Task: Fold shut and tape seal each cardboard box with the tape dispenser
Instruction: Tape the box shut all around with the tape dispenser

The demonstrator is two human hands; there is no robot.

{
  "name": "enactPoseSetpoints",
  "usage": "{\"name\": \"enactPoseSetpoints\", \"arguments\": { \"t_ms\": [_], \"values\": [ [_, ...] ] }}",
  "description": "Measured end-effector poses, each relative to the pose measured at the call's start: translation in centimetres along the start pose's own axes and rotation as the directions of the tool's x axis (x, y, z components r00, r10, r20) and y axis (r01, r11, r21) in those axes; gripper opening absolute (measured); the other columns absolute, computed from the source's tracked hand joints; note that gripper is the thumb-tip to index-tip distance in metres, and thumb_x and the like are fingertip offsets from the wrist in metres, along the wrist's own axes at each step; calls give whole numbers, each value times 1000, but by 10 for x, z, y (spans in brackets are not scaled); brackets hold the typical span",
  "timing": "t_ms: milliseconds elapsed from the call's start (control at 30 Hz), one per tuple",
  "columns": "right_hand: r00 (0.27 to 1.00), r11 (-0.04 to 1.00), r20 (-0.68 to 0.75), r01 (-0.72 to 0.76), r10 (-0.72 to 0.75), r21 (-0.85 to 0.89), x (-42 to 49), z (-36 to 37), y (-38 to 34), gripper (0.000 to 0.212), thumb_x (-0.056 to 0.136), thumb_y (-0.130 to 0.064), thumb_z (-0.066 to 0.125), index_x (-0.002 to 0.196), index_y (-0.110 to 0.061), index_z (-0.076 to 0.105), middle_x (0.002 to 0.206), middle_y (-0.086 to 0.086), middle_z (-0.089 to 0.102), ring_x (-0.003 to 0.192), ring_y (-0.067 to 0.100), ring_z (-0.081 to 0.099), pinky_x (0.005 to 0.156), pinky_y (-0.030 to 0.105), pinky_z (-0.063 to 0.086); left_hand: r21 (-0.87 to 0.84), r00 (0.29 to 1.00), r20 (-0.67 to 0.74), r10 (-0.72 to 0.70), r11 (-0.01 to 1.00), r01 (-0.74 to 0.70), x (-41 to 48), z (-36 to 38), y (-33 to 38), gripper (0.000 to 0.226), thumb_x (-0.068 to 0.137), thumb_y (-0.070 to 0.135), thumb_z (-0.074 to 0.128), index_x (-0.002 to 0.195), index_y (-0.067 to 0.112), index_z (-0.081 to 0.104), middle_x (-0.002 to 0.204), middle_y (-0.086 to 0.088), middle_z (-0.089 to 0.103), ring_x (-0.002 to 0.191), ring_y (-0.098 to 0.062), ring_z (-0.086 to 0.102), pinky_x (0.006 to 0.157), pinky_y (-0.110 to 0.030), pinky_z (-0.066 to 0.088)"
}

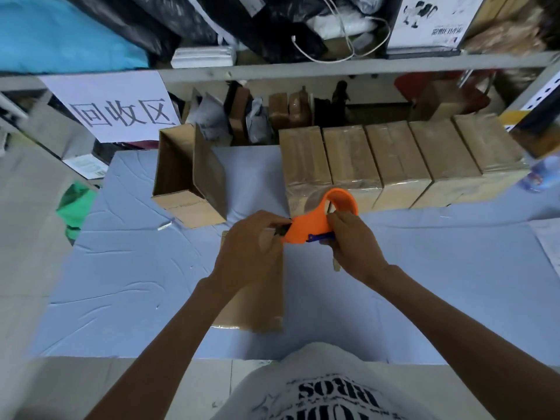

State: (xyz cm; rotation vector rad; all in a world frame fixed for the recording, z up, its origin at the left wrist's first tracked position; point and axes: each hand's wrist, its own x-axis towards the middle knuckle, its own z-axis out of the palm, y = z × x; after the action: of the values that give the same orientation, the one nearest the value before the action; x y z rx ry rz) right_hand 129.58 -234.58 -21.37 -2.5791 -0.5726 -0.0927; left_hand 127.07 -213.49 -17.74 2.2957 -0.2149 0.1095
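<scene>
Step in hand: the person is holding the orange tape dispenser [315, 227] in both hands just above a cardboard box [257, 301]. As I read it, they are freeing the tape end before sealing.
Left hand [251, 242]: its fingers are bunching together and pinching the dispenser's dark front end. I cannot tell whether any tape is between them.
Right hand [353, 244]: its fingers are curling round the dispenser's rear, beside the blue part, and steadying it.
Task's box: it is lying on the bench [121, 268] at the middle of the near edge, partly under the left forearm. Its top is looking folded shut.
Next move: probably sticking the tape end on the box's far end and drawing the dispenser along the seam toward the near edge. That is calling for one hand to come free and press the flaps down.
Waiting: an open box [188, 177] is sitting toward the far left corner with its flap standing up.
Done, seemingly: a row of taped boxes [394, 159] is lining the far edge toward the right corner.
In the way: the row is standing just behind the dispenser, and so crowding the start of a stroke.
Around: a paper sign [118, 107] is hanging off the shelf [333, 66] behind the bench.
</scene>
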Motion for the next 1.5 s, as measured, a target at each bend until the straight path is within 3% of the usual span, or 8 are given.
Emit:
{"name": "enactPoseSetpoints", "arguments": {
  "t_ms": [100, 233, 400, 600, 733, 1133, 1400, 1500],
  "values": [
    [982, 980, 174, -104, 74, 169, 2, -7, 3, 50, 85, -5, 61, 126, -22, 39, 94, 11, 61, 74, 29, 63, 62, 43, 56, -169, 999, 22, -25, 985, 29, 4, -10, 3, 26, 79, 12, 57, 101, 16, 71, 94, 8, 71, 86, -2, 66, 80, -13, 48],
    [976, 963, 219, -69, 11, 259, 8, -19, -2, 55, 86, -4, 62, 135, -17, 39, 110, 9, 62, 90, 21, 60, 80, 30, 49, -145, 995, 8, -96, 985, 96, 22, -13, -8, 18, 82, 7, 66, 97, 16, 72, 94, 2, 69, 78, -6, 67, 74, -11, 49],
    [950, 985, 308, -101, 53, 143, 16, -26, -5, 82, 67, -32, 83, 134, -20, 37, 109, -3, 62, 93, 16, 61, 81, 26, 49, -90, 983, 55, -173, 980, 177, 34, -7, -15, 18, 84, 3, 60, 97, 4, 73, 89, -6, 70, 76, -2, 61, 71, -8, 44],
    [990, 997, 139, -3, -8, 78, 26, -31, -6, 62, 64, -39, 83, 117, -22, 56, 98, -6, 68, 78, 10, 59, 72, 21, 43, -236, 917, 115, -381, 887, 398, 42, -2, -29, 23, 88, -5, 59, 109, -2, 67, 101, -22, 68, 60, 4, 62, 65, -12, 50],
    [989, 992, 122, 68, -80, 103, 37, -26, -2, 60, 62, -38, 85, 114, -21, 59, 99, -5, 69, 82, 14, 64, 73, 22, 46, -311, 800, 234, -553, 737, 600, 49, -7, -24, 24, 90, -6, 53, 112, -6, 63, 95, -11, 62, 66, -10, 60, 58, -15, 52],
    [962, 993, 272, -7, -26, 120, 51, -35, 26, 61, 61, -47, 84, 113, -24, 62, 99, -9, 69, 82, 8, 61, 75, 23, 49, -88, 843, -104, -527, 849, 520, 53, -4, -57, 9, 82, 5, 66, 77, 3, 73, 74, -5, 69, 67, -13, 60, 64, -19, 47],
    [936, 996, 340, -93, 90, -9, 43, -38, 54, 62, 59, -48, 84, 112, -26, 60, 102, -7, 69, 88, 13, 62, 77, 29, 51, -176, 686, 242, -686, 664, 726, 59, 6, -60, 7, 82, 8, 69, 79, 2, 68, 45, 7, 56, 42, -7, 50, 39, -11, 34],
    [926, 994, 363, -105, 103, -15, 43, -36, 59, 62, 59, -47, 84, 112, -26, 60, 102, -8, 69, 88, 12, 62, 79, 31, 53, -279, 693, 191, -695, 639, 717, 56, 10, -60, 11, 76, 0, 75, 76, 7, 67, 50, 3, 62, 42, -3, 57, 45, -11, 42]
  ]
}}
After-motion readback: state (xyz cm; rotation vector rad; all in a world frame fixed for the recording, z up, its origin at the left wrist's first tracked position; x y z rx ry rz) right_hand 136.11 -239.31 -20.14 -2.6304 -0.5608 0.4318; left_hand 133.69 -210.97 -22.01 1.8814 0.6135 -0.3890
